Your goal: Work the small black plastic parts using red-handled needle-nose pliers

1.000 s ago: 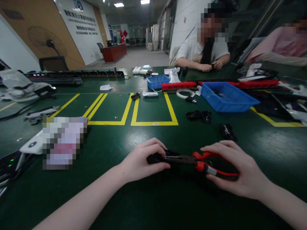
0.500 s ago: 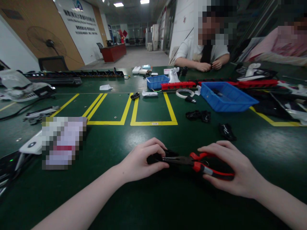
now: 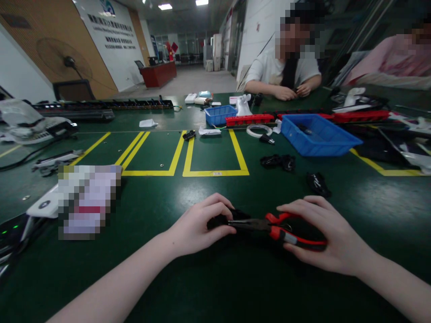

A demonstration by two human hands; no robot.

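Red-and-black needle-nose pliers (image 3: 276,231) are gripped by their handles in my right hand (image 3: 332,235). Their jaws point left and reach the fingertips of my left hand (image 3: 204,222). Between my left thumb and fingers I hold a small black part (image 3: 240,215), dark against the green table, so its shape is hard to make out. The jaws' tips lie at this part; whether they clamp it I cannot tell. Beyond my right hand lies a black bundle (image 3: 318,184), with another black bundle (image 3: 278,162) farther back.
A large blue bin (image 3: 319,146) stands at the back right, a smaller blue bin (image 3: 220,115) farther off. Yellow tape (image 3: 215,173) marks rectangles on the green table. At left lie a pixelated packet (image 3: 89,202) and a white device (image 3: 43,204). A co-worker (image 3: 283,76) sits opposite.
Hardly anything differs. Both hands, the pliers and the black part keep nearly the same position; the whole view has shifted very slightly.
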